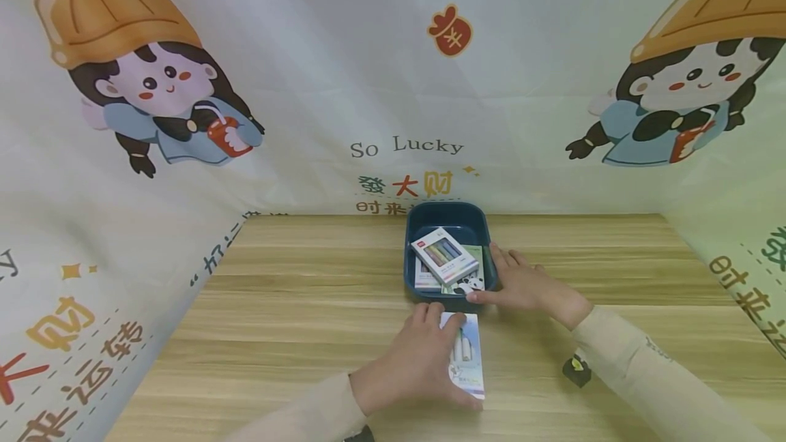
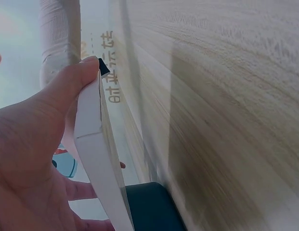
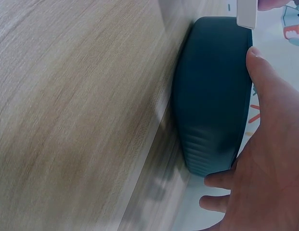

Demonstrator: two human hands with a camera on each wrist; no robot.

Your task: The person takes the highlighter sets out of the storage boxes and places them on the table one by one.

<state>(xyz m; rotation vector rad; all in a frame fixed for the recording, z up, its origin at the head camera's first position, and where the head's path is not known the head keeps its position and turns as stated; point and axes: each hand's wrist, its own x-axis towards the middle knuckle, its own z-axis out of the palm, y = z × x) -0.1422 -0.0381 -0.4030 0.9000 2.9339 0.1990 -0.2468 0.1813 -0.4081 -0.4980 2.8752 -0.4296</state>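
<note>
My left hand (image 1: pixel 417 353) grips a thin white printed box (image 1: pixel 469 353) by its edges, thumb at the near end and fingers at the far end. In the left wrist view the box (image 2: pixel 103 154) is seen edge-on, raised off the table. Just beyond it stands a dark blue plastic bin (image 1: pixel 419 295). My right hand (image 1: pixel 528 288) holds the bin at its near right corner, thumb at the front rim and fingers along the right side. Inside the bin, a white box of coloured sticks (image 1: pixel 445 258) lies tilted over another white box and a panda-printed packet (image 1: pixel 471 284).
The wood-grain table (image 1: pixel 295 278) runs back to a printed cloth backdrop (image 1: pixel 319 74), which also hangs at both sides. The bin stands near the table's back edge. A small dark device (image 1: pixel 577 370) shows at the right sleeve.
</note>
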